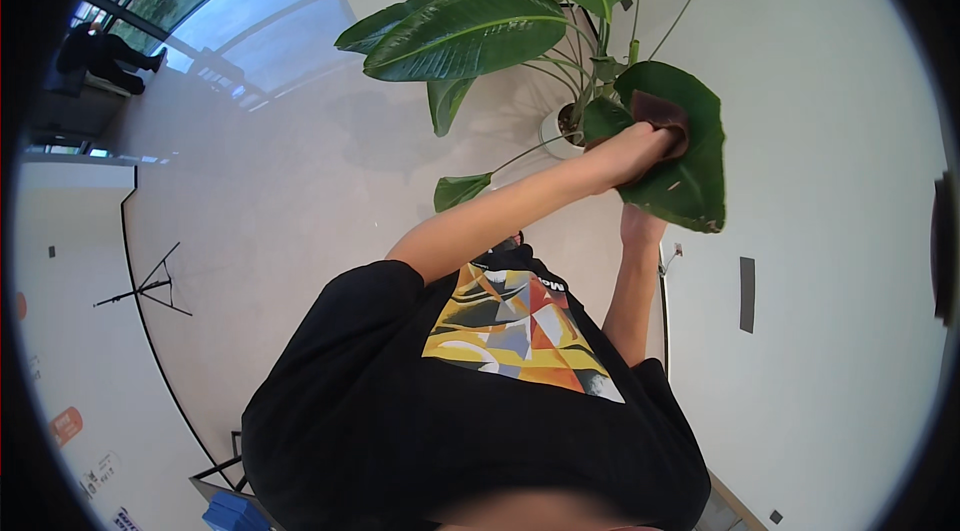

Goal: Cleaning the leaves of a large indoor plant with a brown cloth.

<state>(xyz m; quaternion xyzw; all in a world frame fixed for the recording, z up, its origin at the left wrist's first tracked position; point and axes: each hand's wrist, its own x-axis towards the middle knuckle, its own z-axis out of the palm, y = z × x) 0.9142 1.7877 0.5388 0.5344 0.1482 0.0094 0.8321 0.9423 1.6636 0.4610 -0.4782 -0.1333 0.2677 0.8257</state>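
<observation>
My left hand (pixel 640 151) is closed on a dark brown cloth (pixel 660 113), which it presses against the upper face of a broad green leaf (pixel 695 166). The leaf belongs to a large potted plant with long stalks. My right hand (pixel 642 224) comes up under the lower edge of this same leaf. Its fingers are hidden behind the leaf, so their grip does not show. Other big glossy leaves (pixel 465 31) spread to the left and above. The white pot (pixel 550 129), with dark soil in it, stands on the floor behind my left wrist.
A pale wall (pixel 830 131) rises close on the right, with a grey plate (pixel 747 295) on it. A small drooping leaf (pixel 462 192) hangs near my left forearm. Farther left stand a black tripod stand (pixel 155 283) and a seated person (pixel 105 56) by the windows. A blue object (pixel 235 511) lies lower left.
</observation>
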